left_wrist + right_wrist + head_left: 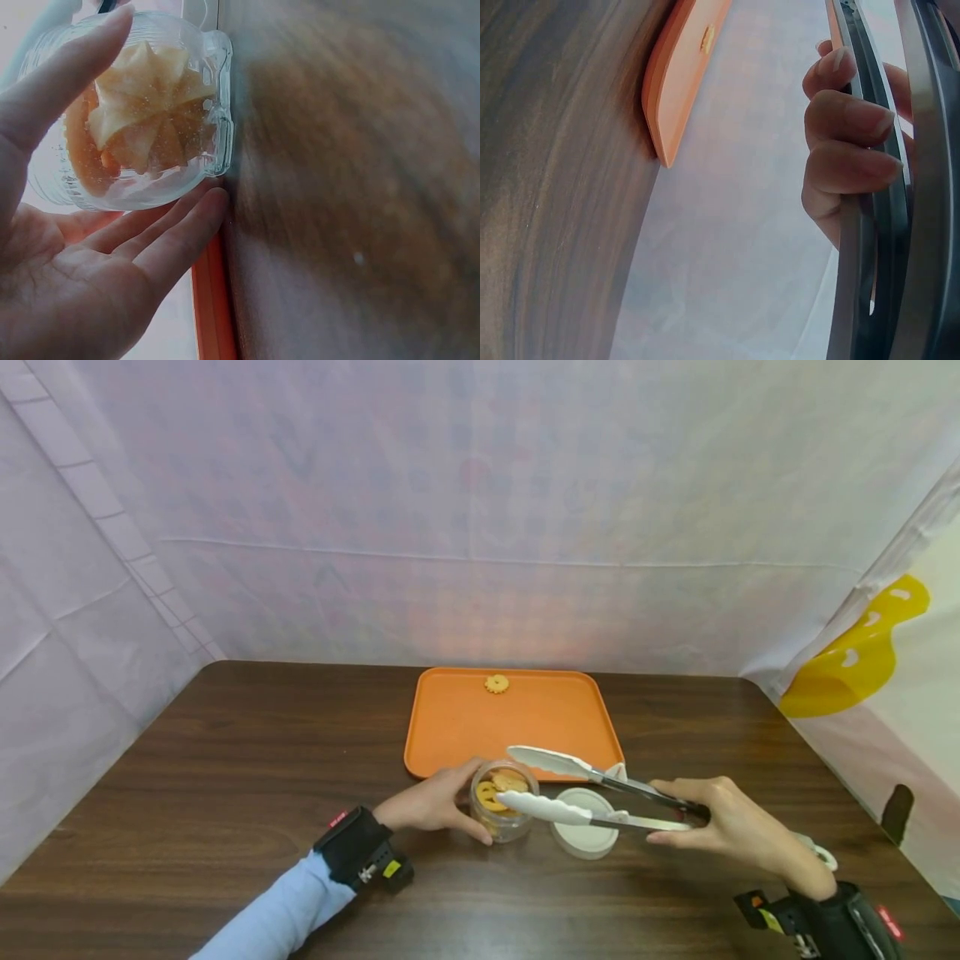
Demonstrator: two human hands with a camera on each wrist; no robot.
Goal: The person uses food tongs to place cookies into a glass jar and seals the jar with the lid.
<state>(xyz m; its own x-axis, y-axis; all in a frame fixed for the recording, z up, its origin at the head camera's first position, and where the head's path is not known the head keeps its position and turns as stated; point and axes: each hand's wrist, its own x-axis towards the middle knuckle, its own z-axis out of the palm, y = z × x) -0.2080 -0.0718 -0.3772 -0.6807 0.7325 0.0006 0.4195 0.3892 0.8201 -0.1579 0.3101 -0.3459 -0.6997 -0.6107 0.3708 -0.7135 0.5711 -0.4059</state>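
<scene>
A clear jar (513,827) with yellow-brown cookies (491,797) inside stands in front of the orange tray. My left hand (435,802) holds the jar from its left side, thumb and fingers around the wall; in the left wrist view the jar (157,191) shows a star-patterned cookie (146,112). My right hand (738,831) grips metal tongs (637,788) with white tips, spread apart; one tip is over the jar's mouth, the other above its far right side. In the right wrist view the fingers (847,120) curl round the tongs' arm.
The orange tray (510,718) lies at the back middle of the brown table (262,760), with one round cookie (497,683) near its far edge. A white lid (587,835) lies right of the jar. Pale cloth (480,510) hangs behind the table.
</scene>
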